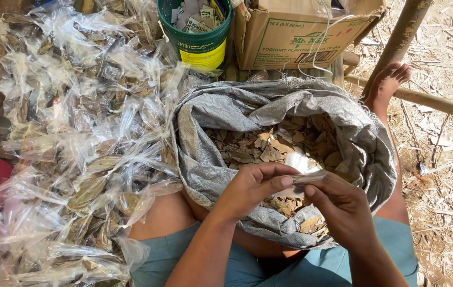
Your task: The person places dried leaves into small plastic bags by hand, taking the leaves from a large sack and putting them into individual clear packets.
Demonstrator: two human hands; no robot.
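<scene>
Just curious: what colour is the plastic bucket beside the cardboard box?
The round plastic bucket is green with a yellow label, seen in the head view.

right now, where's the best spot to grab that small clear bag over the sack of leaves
Probably at the upper edge of the small clear plastic bag, pinched from both sides. The left hand and right hand already meet there, fingertips on its rim. It is thin, limp film hanging over the grey woven sack of dried leaves, so only an edge pinch gives control.

Both hands (295, 194) on clear bag (296, 162)
</scene>
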